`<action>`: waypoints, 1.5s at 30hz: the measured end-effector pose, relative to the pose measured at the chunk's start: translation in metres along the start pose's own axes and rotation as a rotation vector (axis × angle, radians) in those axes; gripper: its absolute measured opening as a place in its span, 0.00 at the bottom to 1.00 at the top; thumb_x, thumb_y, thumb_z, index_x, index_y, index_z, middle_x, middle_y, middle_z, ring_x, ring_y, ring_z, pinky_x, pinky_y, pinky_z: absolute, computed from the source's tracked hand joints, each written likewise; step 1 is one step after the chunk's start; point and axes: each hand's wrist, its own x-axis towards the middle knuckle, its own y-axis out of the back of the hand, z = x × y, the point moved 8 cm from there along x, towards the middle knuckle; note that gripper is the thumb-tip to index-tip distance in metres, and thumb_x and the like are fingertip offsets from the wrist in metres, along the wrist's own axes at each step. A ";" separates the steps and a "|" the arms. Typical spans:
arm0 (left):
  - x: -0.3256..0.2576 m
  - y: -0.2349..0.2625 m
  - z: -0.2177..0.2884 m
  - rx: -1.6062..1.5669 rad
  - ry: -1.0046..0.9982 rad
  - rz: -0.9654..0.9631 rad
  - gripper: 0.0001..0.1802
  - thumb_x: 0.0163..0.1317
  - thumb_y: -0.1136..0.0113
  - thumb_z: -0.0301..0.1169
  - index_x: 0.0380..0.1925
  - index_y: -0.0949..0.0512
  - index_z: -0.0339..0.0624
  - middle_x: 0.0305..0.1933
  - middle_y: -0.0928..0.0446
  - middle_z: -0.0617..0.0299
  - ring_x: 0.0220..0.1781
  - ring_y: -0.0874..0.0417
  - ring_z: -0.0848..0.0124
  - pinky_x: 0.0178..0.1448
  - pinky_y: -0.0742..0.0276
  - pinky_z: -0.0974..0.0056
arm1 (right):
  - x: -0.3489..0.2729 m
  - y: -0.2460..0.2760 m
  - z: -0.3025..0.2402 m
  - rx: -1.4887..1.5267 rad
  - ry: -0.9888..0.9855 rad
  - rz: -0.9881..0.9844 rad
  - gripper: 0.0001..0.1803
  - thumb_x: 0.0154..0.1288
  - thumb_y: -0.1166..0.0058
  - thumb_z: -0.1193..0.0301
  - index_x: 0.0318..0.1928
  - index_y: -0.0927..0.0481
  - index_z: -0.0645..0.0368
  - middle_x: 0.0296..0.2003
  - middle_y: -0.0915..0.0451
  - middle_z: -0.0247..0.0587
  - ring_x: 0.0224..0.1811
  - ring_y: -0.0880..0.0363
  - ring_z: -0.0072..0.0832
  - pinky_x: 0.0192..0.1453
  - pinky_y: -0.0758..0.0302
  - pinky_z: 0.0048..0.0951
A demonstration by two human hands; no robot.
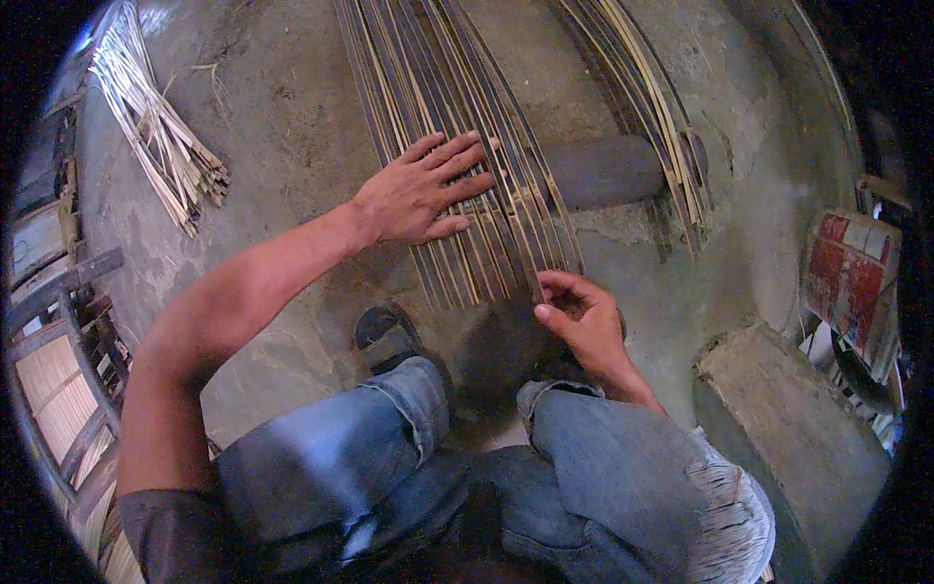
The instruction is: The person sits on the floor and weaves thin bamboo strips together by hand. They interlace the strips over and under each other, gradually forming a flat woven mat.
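Long thin bamboo-like strips (457,117), some pale and some dark, lie side by side and run away from me. Flat on top of them rests my left hand (428,190), its fingers spread across the strips. Near their close ends, my right hand (582,316) pinches the end of a dark strip (533,284) between thumb and fingers. Beneath the strips lies a dark cylinder (608,173) on the floor, partly covered by them.
Another group of strips (671,146) crosses the cylinder's right end. A tied bundle of pale strips (161,136) lies at the far left. A concrete block (788,409) and a red and white container (846,277) stand at right. A wooden frame (73,380) is at left.
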 end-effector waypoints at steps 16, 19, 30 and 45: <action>-0.016 0.006 -0.019 -0.009 0.318 0.045 0.57 0.58 0.51 0.69 0.72 0.50 0.33 0.79 0.56 0.46 0.81 0.58 0.52 0.80 0.61 0.48 | 0.015 -0.027 0.068 0.508 -0.326 -0.049 0.17 0.62 0.35 0.70 0.49 0.24 0.60 0.37 0.19 0.35 0.36 0.20 0.26 0.42 0.22 0.29; -0.017 0.006 -0.020 -0.018 0.303 0.071 0.57 0.58 0.51 0.69 0.72 0.50 0.31 0.79 0.56 0.45 0.81 0.58 0.52 0.80 0.60 0.48 | 0.012 -0.027 0.069 0.517 -0.364 -0.045 0.17 0.62 0.35 0.70 0.48 0.24 0.60 0.37 0.19 0.35 0.37 0.21 0.25 0.42 0.23 0.29; -0.019 0.011 -0.020 -0.056 0.351 0.135 0.60 0.56 0.47 0.68 0.72 0.52 0.30 0.78 0.57 0.44 0.80 0.57 0.52 0.80 0.60 0.49 | 0.009 -0.039 0.061 0.536 -0.372 -0.003 0.14 0.65 0.37 0.68 0.44 0.23 0.64 0.36 0.20 0.37 0.38 0.22 0.24 0.45 0.23 0.27; -0.017 0.010 -0.019 -0.082 0.339 0.131 0.57 0.55 0.44 0.66 0.75 0.54 0.46 0.79 0.60 0.43 0.80 0.58 0.49 0.79 0.58 0.46 | 0.015 -0.035 0.064 0.412 -0.338 0.004 0.18 0.63 0.35 0.70 0.44 0.25 0.71 0.36 0.19 0.43 0.38 0.19 0.27 0.46 0.22 0.27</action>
